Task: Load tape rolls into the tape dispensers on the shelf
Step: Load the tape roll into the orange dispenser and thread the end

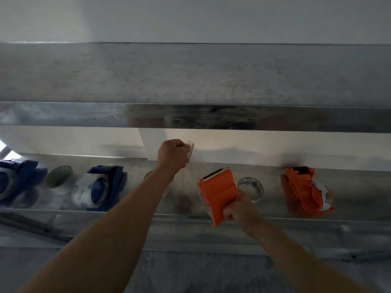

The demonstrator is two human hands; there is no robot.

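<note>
My right hand (241, 208) grips the handle of an orange tape dispenser (218, 191) held over the metal shelf (264, 210), its toothed blade pointing up and away. My left hand (172, 154) is raised above the shelf and pinches the free end of a clear tape strip (195, 157) that runs down towards the dispenser. A clear tape roll (251, 188) stands on the shelf just behind my right hand. Further right lies a second orange dispenser (306, 191) with a roll inside it.
On the shelf's left part sit a blue dispenser (103, 187) holding a roll, another blue dispenser (14, 182) at the edge, and a green-cored roll (59, 178) between them. An upper metal shelf (190, 81) overhangs closely. A white wall stands behind.
</note>
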